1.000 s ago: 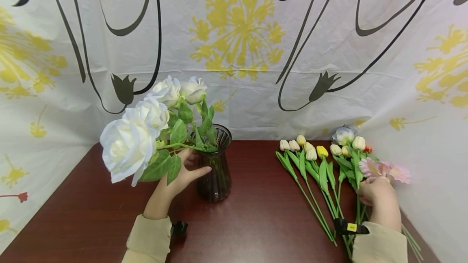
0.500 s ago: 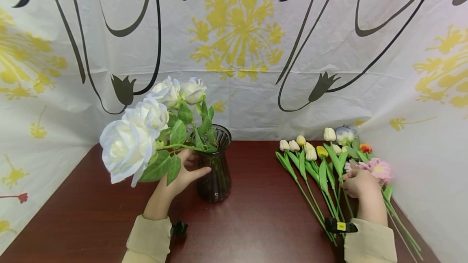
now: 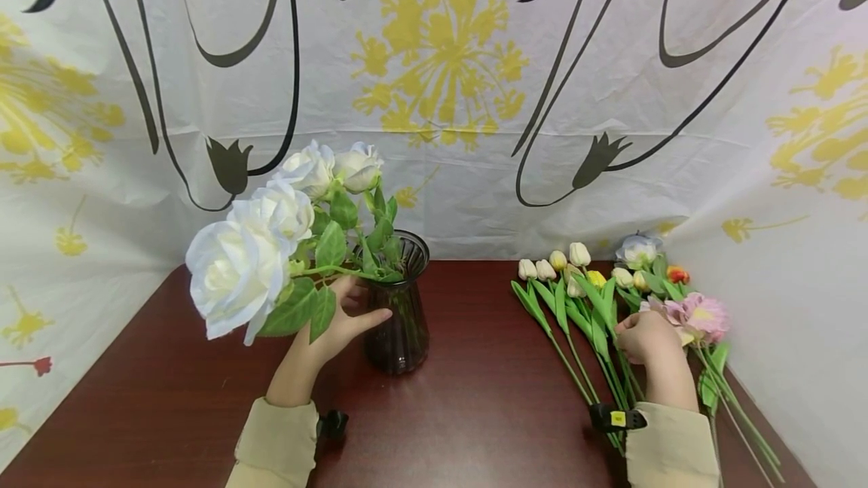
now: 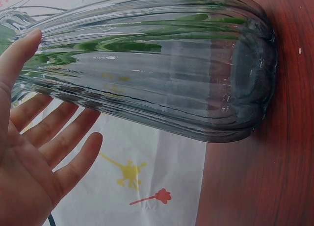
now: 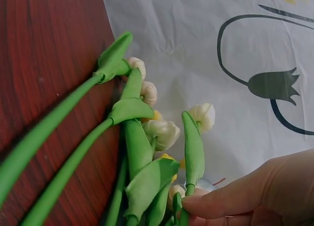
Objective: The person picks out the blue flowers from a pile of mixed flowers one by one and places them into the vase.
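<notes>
My left hand (image 3: 328,333) rests around the upper part of a dark ribbed glass vase (image 3: 398,337), thumb on the near side and fingers behind it. The left wrist view shows the vase (image 4: 162,74) sideways, with green stems inside. Several pale blue-white roses (image 3: 233,273) lean out of its mouth to the left. At the right, my right hand (image 3: 649,339) pinches the green stem of a white tulip (image 5: 202,117) between thumb and fingers. That tulip's head stands above other tulips (image 3: 576,285) lying on the table.
Pink flowers (image 3: 705,316), a pale blue rose (image 3: 639,251) and a red-orange flower (image 3: 678,275) lie along the right side of the dark red table (image 3: 475,398). A white patterned cloth (image 3: 468,202) hangs behind and at both sides.
My right hand has moved left with the white tulip, away from the pink flowers, which have shifted and settled at the right. My left hand and the vase have stayed put.
</notes>
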{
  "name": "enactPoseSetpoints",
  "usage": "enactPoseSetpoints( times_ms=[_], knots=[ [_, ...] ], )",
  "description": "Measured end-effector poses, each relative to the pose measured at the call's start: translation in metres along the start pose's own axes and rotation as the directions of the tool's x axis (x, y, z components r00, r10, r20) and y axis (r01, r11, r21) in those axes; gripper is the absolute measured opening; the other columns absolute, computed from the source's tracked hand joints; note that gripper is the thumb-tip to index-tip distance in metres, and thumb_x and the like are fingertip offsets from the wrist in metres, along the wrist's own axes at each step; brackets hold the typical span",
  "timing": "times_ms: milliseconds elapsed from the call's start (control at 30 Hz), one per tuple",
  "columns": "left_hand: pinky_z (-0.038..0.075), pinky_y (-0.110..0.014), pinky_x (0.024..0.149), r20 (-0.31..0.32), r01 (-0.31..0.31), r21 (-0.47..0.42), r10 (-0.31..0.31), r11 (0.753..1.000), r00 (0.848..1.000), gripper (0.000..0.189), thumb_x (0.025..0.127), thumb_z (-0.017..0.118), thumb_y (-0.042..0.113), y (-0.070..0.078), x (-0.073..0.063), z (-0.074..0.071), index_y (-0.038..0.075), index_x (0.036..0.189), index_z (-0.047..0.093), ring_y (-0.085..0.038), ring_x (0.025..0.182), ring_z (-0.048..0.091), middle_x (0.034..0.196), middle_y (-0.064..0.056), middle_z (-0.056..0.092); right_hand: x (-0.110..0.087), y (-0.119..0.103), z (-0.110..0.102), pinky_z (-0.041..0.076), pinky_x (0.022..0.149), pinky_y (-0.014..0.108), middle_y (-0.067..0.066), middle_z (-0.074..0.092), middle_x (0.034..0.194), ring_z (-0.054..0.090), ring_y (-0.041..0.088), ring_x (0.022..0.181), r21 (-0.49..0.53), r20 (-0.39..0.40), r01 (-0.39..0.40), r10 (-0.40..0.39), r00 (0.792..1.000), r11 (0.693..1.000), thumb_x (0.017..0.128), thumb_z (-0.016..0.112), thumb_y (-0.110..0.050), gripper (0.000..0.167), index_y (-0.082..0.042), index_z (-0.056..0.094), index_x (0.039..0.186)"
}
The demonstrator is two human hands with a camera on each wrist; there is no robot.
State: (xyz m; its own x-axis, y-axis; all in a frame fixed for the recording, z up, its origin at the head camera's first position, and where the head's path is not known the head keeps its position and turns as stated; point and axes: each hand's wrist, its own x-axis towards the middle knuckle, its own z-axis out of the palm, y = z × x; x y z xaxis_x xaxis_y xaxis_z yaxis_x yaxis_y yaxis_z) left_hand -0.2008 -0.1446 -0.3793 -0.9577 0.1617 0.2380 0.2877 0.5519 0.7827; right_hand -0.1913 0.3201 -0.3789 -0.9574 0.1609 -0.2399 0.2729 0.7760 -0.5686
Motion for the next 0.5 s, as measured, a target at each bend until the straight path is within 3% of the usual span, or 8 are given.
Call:
enactPoseSetpoints(
  times_ms=[167, 500],
  knots=[
    [0.048, -0.045, 0.089, 0.001, -0.003, -0.007, 0.003, 1.000, 1.000, 0.073, 0.081, 0.078, 0.034, 0.0007, 0.0001, 0.0001, 0.003, 0.138, 0.047, -0.030, 0.108, 0.057, 0.122, -0.016, 0.058, 0.0028, -0.0014, 0.0037, 0.053, 0.059, 0.035, 0.018, 0.060, 0.083, 0.059, 0.021, 0.064, 0.005, 0.017, -0.005, 0.005, 1.000, 1.000, 0.088, 0.058, -0.001, 0.018, 0.013, 0.061, 0.098],
    [0.048, -0.045, 0.089, -0.005, -0.016, -0.013, 0.016, 1.000, 1.000, 0.071, 0.081, 0.079, 0.033, 0.0006, -0.0003, 0.0000, 0.003, 0.137, 0.048, -0.030, 0.107, 0.057, 0.121, -0.016, 0.058, 0.0040, -0.0003, 0.0092, 0.052, 0.055, 0.033, 0.012, 0.056, 0.073, 0.057, 0.020, 0.060, 0.043, -0.001, -0.010, 0.010, 1.000, 0.999, 0.084, 0.061, 0.001, 0.006, 0.006, 0.060, 0.082]
  ],
)
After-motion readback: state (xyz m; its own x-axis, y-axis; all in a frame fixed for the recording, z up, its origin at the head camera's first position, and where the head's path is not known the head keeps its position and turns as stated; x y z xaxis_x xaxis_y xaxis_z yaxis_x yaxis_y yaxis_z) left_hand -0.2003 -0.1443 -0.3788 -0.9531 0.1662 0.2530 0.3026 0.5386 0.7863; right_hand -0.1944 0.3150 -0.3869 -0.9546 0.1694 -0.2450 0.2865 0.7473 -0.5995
